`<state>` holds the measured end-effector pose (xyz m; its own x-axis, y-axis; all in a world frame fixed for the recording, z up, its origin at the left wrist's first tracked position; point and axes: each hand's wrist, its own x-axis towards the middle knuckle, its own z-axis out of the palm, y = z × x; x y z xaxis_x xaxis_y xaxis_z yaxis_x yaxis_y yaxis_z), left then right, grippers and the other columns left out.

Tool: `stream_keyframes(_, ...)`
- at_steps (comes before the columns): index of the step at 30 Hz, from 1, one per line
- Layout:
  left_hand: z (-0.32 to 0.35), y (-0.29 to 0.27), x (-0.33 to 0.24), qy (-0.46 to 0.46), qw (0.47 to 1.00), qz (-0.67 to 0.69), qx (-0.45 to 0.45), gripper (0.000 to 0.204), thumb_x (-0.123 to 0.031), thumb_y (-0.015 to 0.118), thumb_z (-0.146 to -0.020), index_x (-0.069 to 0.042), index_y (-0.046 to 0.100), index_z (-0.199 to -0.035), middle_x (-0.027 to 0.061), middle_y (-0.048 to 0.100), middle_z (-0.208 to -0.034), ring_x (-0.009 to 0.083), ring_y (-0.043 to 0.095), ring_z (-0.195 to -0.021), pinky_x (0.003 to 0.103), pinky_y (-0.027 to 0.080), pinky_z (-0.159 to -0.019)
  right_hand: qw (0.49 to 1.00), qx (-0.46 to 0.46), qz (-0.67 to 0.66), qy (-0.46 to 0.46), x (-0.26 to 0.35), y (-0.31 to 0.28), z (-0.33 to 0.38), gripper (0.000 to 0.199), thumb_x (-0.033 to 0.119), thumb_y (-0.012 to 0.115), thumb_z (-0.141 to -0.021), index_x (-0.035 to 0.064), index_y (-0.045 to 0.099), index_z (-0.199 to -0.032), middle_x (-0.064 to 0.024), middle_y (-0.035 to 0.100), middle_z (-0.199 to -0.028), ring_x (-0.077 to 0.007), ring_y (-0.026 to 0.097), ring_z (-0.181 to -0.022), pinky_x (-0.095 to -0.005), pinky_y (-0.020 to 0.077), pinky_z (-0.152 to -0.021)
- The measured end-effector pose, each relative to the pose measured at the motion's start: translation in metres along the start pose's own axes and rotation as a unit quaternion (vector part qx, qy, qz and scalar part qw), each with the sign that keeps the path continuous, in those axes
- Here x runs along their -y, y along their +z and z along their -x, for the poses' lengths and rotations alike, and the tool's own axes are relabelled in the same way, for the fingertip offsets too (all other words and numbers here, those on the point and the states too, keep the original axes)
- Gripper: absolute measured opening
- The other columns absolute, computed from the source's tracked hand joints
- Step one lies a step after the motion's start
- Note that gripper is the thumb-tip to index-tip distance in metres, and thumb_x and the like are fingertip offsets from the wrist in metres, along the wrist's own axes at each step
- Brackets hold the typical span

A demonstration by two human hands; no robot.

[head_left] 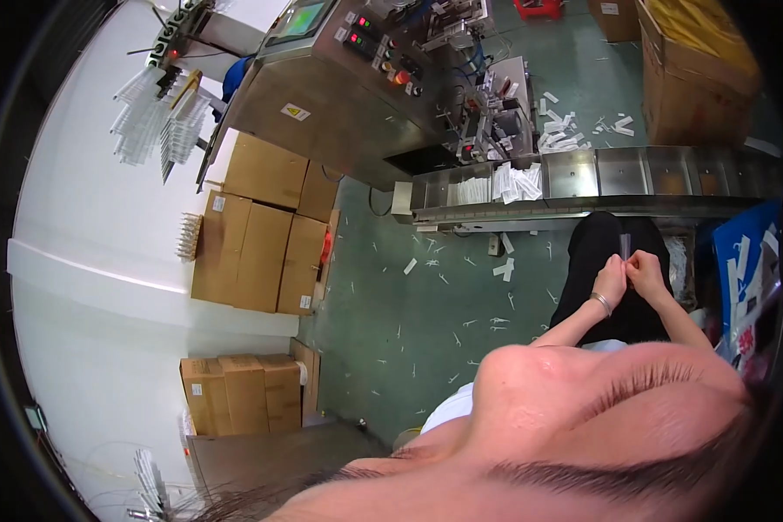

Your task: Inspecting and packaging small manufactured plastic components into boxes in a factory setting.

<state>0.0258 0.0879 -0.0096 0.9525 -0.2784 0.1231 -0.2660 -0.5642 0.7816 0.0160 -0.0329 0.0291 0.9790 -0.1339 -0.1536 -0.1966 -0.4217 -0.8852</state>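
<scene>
My left hand (611, 277), with a metal bracelet on its wrist, and my right hand (648, 271) are together over my lap in black trousers (600, 248). Both pinch a small, thin clear sachet (625, 245) that stands upright between the fingertips. Just beyond my hands runs a steel conveyor tray (600, 174) with divided pockets. Some pockets at its left end hold white sachets (515, 183). My own face fills the lower part of the picture and hides my arms above the forearms.
A steel packing machine (348, 96) with buttons and a green screen stands behind the conveyor. Cardboard boxes (261, 235) are stacked at the left wall, more boxes (696, 78) at the upper right. Loose white sachets litter the green floor (426, 313). A blue bin (748, 261) sits at my right.
</scene>
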Motion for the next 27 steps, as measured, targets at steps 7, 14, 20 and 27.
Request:
stream_keyframes(7, -0.002, -0.018, -0.007, -0.129, 0.986, -0.098, -0.034, 0.019, -0.021, 0.044, -0.089, -0.002, 0.043, -0.086, 0.0233, 0.056, -0.082, 0.0426, 0.056, -0.070, 0.051, 0.046, -0.060, 0.977, -0.098, 0.174, -0.073, -0.037, -0.011, -0.007, 0.006, 0.001, 0.058, -0.069, -0.0030, 0.054, -0.072, -0.0184, 0.055, -0.067, -0.0344, 0.056, -0.068, -0.0385, 0.0459, -0.061)
stream_keyframes(14, -0.006, -0.023, -0.013, -0.103, 0.992, -0.069, -0.004, 0.020, -0.022, 0.045, -0.089, -0.002, 0.045, -0.086, 0.0221, 0.059, -0.076, 0.0421, 0.057, -0.069, 0.051, 0.046, -0.059, 0.925, -0.114, 0.088, -0.351, 0.037, -0.011, 0.016, 0.015, -0.005, 0.055, -0.070, -0.0003, 0.051, -0.084, -0.0163, 0.053, -0.083, -0.0346, 0.055, -0.075, -0.0402, 0.0451, -0.067)
stream_keyframes(20, -0.029, -0.040, -0.019, -0.071, 0.990, -0.125, -0.011, 0.019, -0.020, 0.047, -0.088, -0.003, 0.047, -0.079, 0.0216, 0.059, -0.075, 0.0405, 0.057, -0.067, 0.049, 0.046, -0.056, 0.950, 0.058, 0.257, -0.166, -0.005, -0.010, 0.003, 0.041, -0.006, 0.059, -0.068, 0.0028, 0.046, -0.106, -0.0172, 0.053, -0.098, -0.0354, 0.054, -0.091, -0.0384, 0.0471, -0.075)
stream_keyframes(27, -0.106, -0.104, -0.003, 0.061, 0.974, -0.025, 0.216, 0.018, -0.020, 0.055, -0.084, -0.002, 0.054, -0.083, 0.0184, 0.058, -0.081, 0.0355, 0.057, -0.079, 0.043, 0.046, -0.068, 0.903, 0.262, 0.272, -0.204, 0.005, -0.054, -0.047, 0.067, -0.001, 0.066, -0.063, 0.0043, 0.035, -0.123, -0.0193, 0.039, -0.123, -0.0364, 0.052, -0.099, -0.0378, 0.0478, -0.080)
